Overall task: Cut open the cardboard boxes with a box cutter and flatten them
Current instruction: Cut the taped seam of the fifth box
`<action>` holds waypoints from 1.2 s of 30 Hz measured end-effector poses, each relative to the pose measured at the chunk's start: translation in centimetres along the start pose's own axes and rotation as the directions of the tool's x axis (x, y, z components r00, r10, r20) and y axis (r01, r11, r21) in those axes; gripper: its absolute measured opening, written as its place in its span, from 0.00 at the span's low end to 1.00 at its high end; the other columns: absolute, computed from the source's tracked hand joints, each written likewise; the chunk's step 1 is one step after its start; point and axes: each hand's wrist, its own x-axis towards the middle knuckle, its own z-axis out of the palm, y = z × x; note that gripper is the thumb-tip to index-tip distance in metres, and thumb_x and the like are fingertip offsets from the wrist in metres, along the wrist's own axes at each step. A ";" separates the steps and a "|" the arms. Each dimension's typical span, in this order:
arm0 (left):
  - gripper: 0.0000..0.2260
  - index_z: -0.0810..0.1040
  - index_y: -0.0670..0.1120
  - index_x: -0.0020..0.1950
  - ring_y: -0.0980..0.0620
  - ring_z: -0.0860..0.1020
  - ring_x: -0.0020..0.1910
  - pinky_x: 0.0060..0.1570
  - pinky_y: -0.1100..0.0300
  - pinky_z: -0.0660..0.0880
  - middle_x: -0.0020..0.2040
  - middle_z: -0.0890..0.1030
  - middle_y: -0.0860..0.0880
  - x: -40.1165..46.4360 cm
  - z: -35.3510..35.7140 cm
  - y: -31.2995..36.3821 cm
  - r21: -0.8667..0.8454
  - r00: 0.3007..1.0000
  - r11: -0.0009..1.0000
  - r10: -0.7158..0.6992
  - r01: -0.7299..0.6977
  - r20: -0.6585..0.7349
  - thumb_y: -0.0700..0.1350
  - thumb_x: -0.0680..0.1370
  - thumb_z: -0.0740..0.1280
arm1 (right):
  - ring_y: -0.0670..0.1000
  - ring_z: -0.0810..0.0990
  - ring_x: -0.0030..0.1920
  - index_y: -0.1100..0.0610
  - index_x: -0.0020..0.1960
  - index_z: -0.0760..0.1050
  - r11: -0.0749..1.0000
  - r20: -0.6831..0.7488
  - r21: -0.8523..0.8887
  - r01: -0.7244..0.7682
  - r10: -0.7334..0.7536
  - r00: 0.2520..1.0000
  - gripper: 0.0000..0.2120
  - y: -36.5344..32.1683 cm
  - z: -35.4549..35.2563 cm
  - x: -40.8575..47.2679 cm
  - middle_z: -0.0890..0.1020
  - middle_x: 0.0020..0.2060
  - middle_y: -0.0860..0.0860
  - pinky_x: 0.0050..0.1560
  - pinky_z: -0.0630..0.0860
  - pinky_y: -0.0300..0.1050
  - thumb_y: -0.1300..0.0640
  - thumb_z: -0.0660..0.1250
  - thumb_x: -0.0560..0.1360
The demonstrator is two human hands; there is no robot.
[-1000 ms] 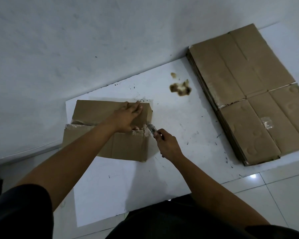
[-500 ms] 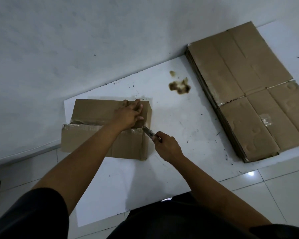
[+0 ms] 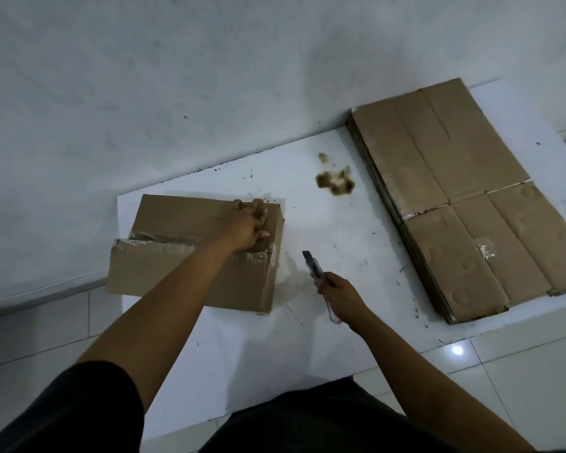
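Observation:
A brown cardboard box (image 3: 164, 220) stands on the white sheet (image 3: 242, 348) at the left, its taped top seam partly split. My left hand (image 3: 242, 227) rests on the box's top near its right end, fingers curled over the far flap. My right hand (image 3: 339, 294) grips a box cutter (image 3: 312, 264) with the blade out. The blade points up and away, a short gap to the right of the box's right end.
A stack of flattened cardboard boxes (image 3: 464, 197) lies at the right on the sheet. A brown stain (image 3: 335, 181) marks the sheet between box and stack. A white wall (image 3: 209, 76) runs behind; tiled floor (image 3: 504, 371) lies in front.
My right hand has pulled the cutter away from the box's right end, down and to the right. My left hand has stayed on the box top.

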 end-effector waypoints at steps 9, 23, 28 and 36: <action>0.25 0.55 0.54 0.81 0.37 0.44 0.79 0.76 0.42 0.55 0.82 0.44 0.55 -0.2 0.6 0.7 -0.035 0.998 0.997 -0.065 0.065 0.025 0.55 0.84 0.57 | 0.57 0.77 0.62 0.56 0.70 0.73 0.972 -0.108 -0.227 0.060 -0.087 0.990 0.21 1.2 0.6 1.6 0.79 0.62 0.54 0.62 0.70 0.44 0.59 0.69 0.78; 0.27 0.54 0.54 0.81 0.37 0.45 0.79 0.76 0.41 0.53 0.81 0.43 0.55 -0.4 1.8 0.3 -0.087 0.997 0.994 -0.072 0.070 -0.016 0.57 0.84 0.57 | 0.55 0.73 0.61 0.47 0.71 0.66 0.856 -0.100 -0.495 0.150 -0.228 0.969 0.31 4.2 -1.7 0.3 0.72 0.63 0.52 0.60 0.76 0.53 0.49 0.75 0.72; 0.27 0.52 0.54 0.81 0.38 0.44 0.80 0.77 0.43 0.51 0.81 0.43 0.56 -0.7 1.7 0.6 -0.099 0.996 0.991 -0.087 0.086 -0.013 0.56 0.84 0.56 | 0.55 0.68 0.66 0.44 0.75 0.62 0.746 0.202 -0.605 0.278 -0.194 0.960 0.39 5.7 -3.4 -0.6 0.63 0.68 0.50 0.63 0.73 0.48 0.53 0.76 0.69; 0.27 0.53 0.55 0.81 0.39 0.45 0.80 0.76 0.42 0.54 0.81 0.42 0.56 -1.2 1.3 0.9 -0.088 0.996 0.992 -0.090 0.089 -0.007 0.57 0.84 0.56 | 0.55 0.72 0.64 0.52 0.74 0.67 0.746 0.236 -0.577 0.332 -0.237 0.942 0.34 4.4 -2.6 0.3 0.70 0.66 0.52 0.65 0.73 0.48 0.52 0.75 0.72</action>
